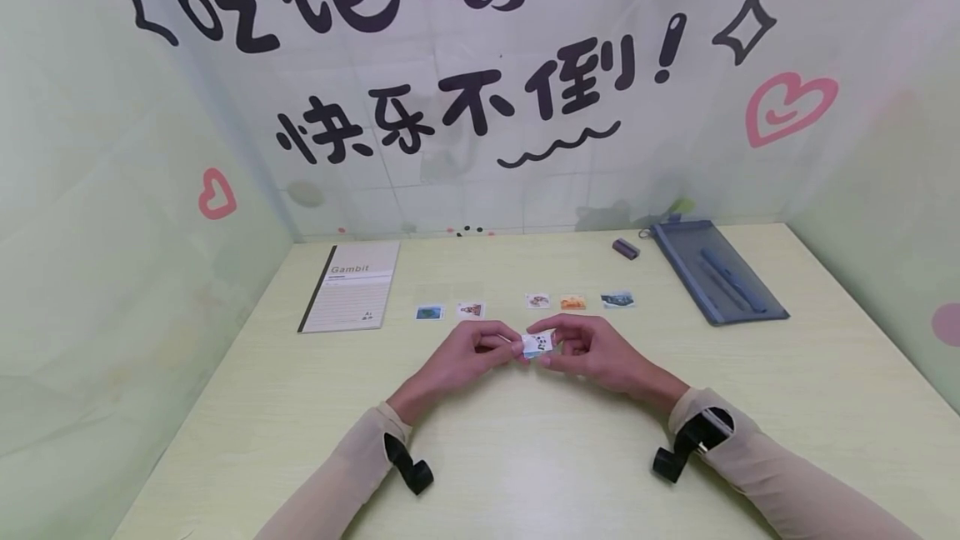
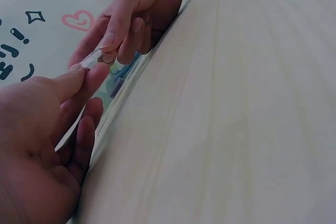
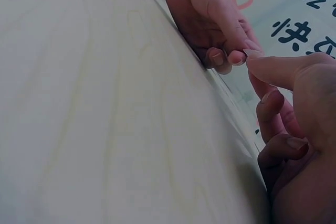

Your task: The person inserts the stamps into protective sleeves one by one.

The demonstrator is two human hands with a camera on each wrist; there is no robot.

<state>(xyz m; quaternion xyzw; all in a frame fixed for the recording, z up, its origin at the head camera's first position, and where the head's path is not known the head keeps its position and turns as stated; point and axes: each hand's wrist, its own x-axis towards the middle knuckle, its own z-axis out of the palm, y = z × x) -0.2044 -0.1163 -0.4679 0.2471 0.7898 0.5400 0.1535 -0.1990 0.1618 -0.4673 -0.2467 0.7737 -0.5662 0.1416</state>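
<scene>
Seeming light and bendable, the card (image 1: 539, 344) is pinched by left hand (image 1: 470, 354) and right hand (image 1: 600, 354), best held edgewise.

- hands: 2 tot., i.e. 1 L hand (image 1: 467, 352) + 1 R hand (image 1: 600, 352)
- held card (image 1: 538, 344): 1 visible; can't tell if more underneath
- flat cards (image 1: 537, 301): 5 on tbl. (image 1: 517, 473), 2 in L grp., 3 in R grp.
- notebook (image 1: 352, 294): 1
- zip pouch (image 1: 681, 265): 1
- pen-type items (image 1: 723, 273): approx. 2 inside, exact no. unclear thru mesh
- sm. dk. block (image 1: 626, 249): 1
- sleeves (image 1: 348, 450): 2, 1 per arm
- blk. wrist cams (image 1: 420, 477): 2, 1 per arm
- pink hearts (image 1: 780, 118): 2
- star outline (image 1: 745, 29): 1
- wavy line (image 1: 557, 147): 1
</scene>
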